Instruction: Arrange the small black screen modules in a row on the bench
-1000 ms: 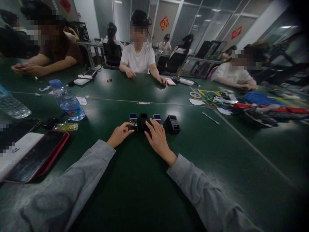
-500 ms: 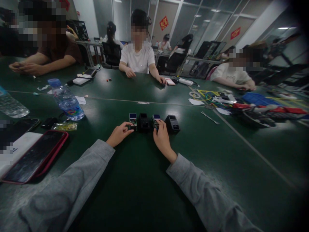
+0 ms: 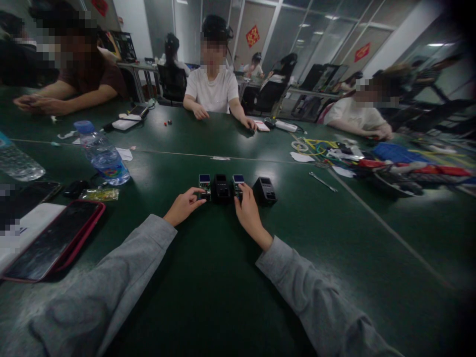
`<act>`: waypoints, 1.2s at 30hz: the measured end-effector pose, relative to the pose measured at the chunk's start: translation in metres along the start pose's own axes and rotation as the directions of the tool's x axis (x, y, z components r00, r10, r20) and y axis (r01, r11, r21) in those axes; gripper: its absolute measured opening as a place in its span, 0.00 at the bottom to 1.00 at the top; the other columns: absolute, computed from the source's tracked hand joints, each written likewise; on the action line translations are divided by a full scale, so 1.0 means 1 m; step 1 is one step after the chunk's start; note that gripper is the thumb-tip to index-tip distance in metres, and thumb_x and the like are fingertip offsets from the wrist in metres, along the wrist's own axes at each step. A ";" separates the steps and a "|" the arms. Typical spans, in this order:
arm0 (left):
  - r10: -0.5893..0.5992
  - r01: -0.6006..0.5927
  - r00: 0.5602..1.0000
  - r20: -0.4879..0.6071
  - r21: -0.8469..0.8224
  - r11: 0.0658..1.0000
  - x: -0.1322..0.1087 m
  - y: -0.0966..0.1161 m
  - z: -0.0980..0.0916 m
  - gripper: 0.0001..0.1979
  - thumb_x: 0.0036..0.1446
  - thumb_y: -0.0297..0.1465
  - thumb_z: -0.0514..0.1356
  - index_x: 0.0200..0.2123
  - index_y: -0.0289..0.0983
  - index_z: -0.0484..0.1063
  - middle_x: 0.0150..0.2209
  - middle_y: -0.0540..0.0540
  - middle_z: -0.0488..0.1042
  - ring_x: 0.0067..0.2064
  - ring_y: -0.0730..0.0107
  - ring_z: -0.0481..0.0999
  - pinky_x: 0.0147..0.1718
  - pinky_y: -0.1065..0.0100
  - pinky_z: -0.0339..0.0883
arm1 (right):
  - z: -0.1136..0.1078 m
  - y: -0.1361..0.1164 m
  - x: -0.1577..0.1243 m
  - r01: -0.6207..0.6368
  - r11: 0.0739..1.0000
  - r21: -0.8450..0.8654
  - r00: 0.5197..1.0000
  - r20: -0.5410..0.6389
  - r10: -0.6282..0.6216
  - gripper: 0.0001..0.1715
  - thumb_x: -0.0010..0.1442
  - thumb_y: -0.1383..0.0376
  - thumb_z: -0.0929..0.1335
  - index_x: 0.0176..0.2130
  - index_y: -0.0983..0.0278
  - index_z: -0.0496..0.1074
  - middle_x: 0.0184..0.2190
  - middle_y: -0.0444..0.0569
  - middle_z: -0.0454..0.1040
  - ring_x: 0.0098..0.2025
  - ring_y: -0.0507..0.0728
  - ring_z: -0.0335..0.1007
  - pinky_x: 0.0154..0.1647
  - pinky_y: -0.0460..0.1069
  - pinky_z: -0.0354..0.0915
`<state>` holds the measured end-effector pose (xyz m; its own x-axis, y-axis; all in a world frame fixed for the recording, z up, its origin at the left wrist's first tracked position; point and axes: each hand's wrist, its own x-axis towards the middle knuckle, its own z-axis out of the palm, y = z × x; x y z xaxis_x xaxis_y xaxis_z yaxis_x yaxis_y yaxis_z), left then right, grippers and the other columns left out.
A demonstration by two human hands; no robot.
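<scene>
My right hand, off the middle black block where it lay a second ago, now pinches the right screen module, shifted closer to that block, while my left hand keeps its narrow pinch on the left screen module, so both modules on the green table are in grip.

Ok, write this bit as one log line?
left hand: holds left display module | right hand: holds right display module | between: black housing
</scene>
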<state>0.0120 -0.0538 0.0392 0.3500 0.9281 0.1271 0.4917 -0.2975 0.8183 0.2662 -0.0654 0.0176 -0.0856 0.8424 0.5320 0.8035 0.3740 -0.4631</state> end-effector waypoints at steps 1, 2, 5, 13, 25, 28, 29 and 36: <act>0.003 -0.003 1.000 -0.004 -0.003 1.000 0.000 -0.001 0.000 0.20 0.60 0.40 0.58 0.52 0.36 0.67 0.21 0.58 0.59 0.23 0.75 0.60 0.26 0.71 0.55 | 0.000 0.000 0.000 0.000 1.000 -0.001 1.000 0.003 0.000 0.26 0.65 0.68 0.58 0.61 0.69 0.56 0.61 0.62 0.56 0.64 0.64 0.54 0.63 0.63 0.60; 0.005 -0.005 1.000 -0.008 -0.006 1.000 0.001 -0.002 0.001 0.20 0.60 0.40 0.58 0.52 0.36 0.67 0.21 0.58 0.58 0.23 0.75 0.59 0.26 0.71 0.54 | 0.000 0.000 0.000 0.001 1.000 -0.001 1.000 0.004 -0.001 0.26 0.65 0.68 0.58 0.61 0.69 0.56 0.61 0.63 0.56 0.64 0.64 0.54 0.63 0.63 0.60; 0.008 -0.009 1.000 -0.006 -0.012 1.000 0.001 -0.004 0.001 0.21 0.60 0.40 0.58 0.53 0.37 0.67 0.21 0.58 0.58 0.23 0.75 0.59 0.26 0.71 0.55 | 0.000 -0.001 0.000 0.003 1.000 -0.005 1.000 0.007 -0.002 0.26 0.65 0.68 0.58 0.61 0.69 0.56 0.61 0.63 0.56 0.64 0.63 0.54 0.63 0.63 0.60; 0.008 -0.007 1.000 0.006 -0.038 0.999 0.000 0.001 -0.001 0.21 0.60 0.40 0.59 0.54 0.38 0.67 0.21 0.58 0.59 0.23 0.75 0.59 0.26 0.71 0.55 | -0.016 -0.013 -0.001 0.044 0.992 -0.118 0.997 -0.051 -0.050 0.25 0.68 0.65 0.57 0.62 0.68 0.56 0.64 0.61 0.52 0.66 0.64 0.47 0.64 0.64 0.55; -0.031 0.025 0.999 -0.041 -0.136 0.990 -0.003 0.010 -0.005 0.19 0.60 0.43 0.58 0.49 0.37 0.71 0.27 0.52 0.70 0.27 0.72 0.67 0.28 0.69 0.61 | -0.065 0.061 -0.027 -0.137 0.956 -0.260 0.985 -0.137 0.103 0.34 0.64 0.53 0.62 0.62 0.71 0.57 0.58 0.68 0.58 0.58 0.71 0.59 0.54 0.67 0.64; -0.011 -0.003 0.995 -0.096 -0.148 0.989 -0.001 0.006 -0.003 0.17 0.61 0.44 0.56 0.43 0.37 0.74 0.37 0.46 0.76 0.36 0.68 0.73 0.36 0.65 0.65 | -0.059 0.062 -0.024 -0.161 0.964 -0.210 0.987 -0.052 0.154 0.34 0.65 0.55 0.60 0.63 0.72 0.55 0.55 0.67 0.63 0.53 0.70 0.66 0.50 0.65 0.68; -0.010 -0.006 0.994 -0.105 -0.151 0.989 -0.001 0.005 -0.003 0.17 0.61 0.44 0.56 0.42 0.37 0.75 0.39 0.45 0.77 0.38 0.67 0.74 0.38 0.64 0.66 | -0.057 0.061 -0.022 -0.159 0.967 -0.199 0.987 -0.041 0.154 0.34 0.65 0.56 0.60 0.63 0.72 0.55 0.55 0.66 0.64 0.53 0.69 0.66 0.50 0.65 0.68; -0.019 0.003 0.994 -0.109 -0.144 0.990 -0.001 0.005 -0.002 0.17 0.61 0.44 0.56 0.41 0.38 0.76 0.39 0.46 0.78 0.38 0.66 0.75 0.39 0.63 0.67 | -0.056 0.050 -0.013 -0.105 0.987 -0.123 0.994 -0.038 0.101 0.33 0.64 0.58 0.60 0.63 0.72 0.55 0.55 0.64 0.64 0.54 0.68 0.66 0.53 0.63 0.67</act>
<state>0.0124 -0.0556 0.0448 0.2511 0.9526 0.1717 0.3727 -0.2588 0.8911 0.3404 -0.0795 0.0276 0.0185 0.8607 0.5087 0.8744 0.2328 -0.4258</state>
